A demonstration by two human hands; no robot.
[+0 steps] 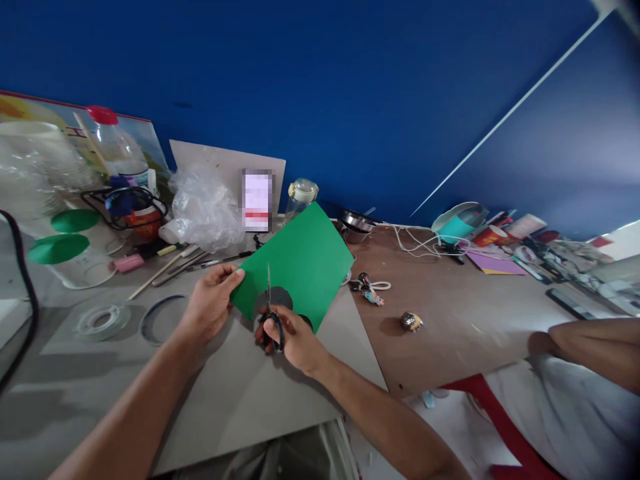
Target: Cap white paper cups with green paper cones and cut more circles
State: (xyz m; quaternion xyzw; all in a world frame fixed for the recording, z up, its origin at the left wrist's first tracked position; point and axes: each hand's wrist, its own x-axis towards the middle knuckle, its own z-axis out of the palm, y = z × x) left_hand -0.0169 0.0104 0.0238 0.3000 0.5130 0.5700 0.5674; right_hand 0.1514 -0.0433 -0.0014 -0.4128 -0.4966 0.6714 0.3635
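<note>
A sheet of green paper [305, 253] is held up above the grey board on the desk. My left hand [213, 300] pinches its left corner between thumb and fingers. My right hand [293, 337] is closed round the dark handles of a pair of scissors [270, 297], whose blade points up in front of the paper. A rounded cut-out shows at the paper's lower edge, right by the blade. Whether the scissors touch the paper there I cannot tell. To the left of my left hand lie a dark ring [147, 323] and a roll of clear tape [100, 321].
Behind the paper stand a phone [258, 200], a crumpled plastic bag [200, 207] and a lidded jar [302, 192]. Cups with green tops [60, 248] and a red-capped bottle [120, 143] are at left. A small shiny object [411, 322] lies at right; another person's arm [595, 350] rests beyond it.
</note>
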